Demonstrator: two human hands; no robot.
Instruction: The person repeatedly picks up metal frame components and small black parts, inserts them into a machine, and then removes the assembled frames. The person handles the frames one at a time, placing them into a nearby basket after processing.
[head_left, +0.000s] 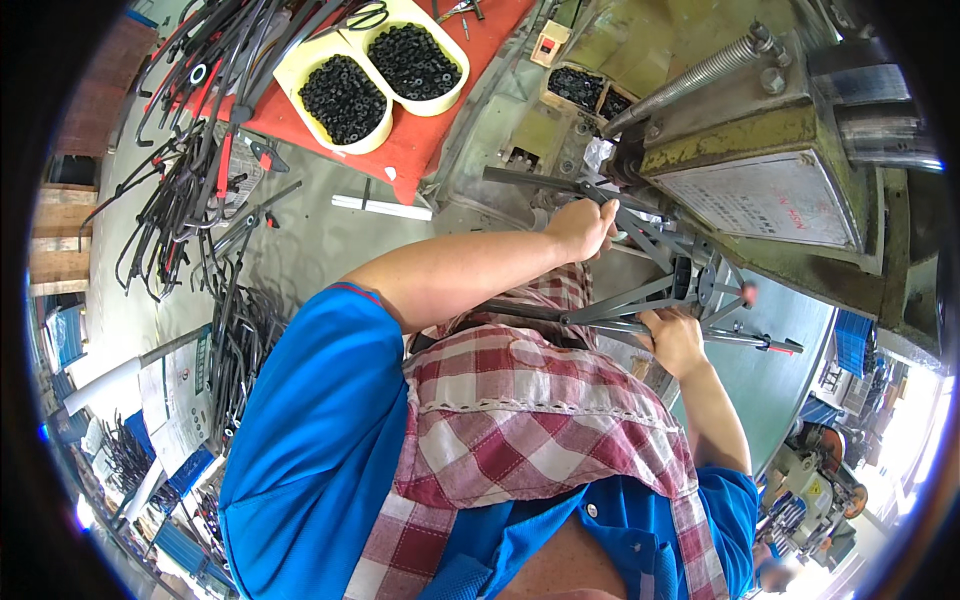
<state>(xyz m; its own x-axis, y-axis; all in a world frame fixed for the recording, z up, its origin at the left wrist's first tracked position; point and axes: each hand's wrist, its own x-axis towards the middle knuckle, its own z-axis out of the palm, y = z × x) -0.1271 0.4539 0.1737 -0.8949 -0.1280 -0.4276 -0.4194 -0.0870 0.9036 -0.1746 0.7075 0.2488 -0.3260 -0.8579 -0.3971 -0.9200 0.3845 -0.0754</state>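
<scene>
A dark grey folding frame of metal tubes lies across the front of my body, partly under a green machine head. My left hand is closed round one of its upper tubes, close below the machine's working point. Lower down and to the right, my right hand grips the frame's lower tubes beside a dark round joint. The fingers of both hands are partly hidden by the tubes. One long tube end reaches left past my left hand, and a lower tube passes in front of my checked apron.
On a red-topped table at the upper left stand two yellow bins of small black rings, with scissors behind. Bundles of bent black rods fill the left side. Dark small parts sit in a tray by the machine.
</scene>
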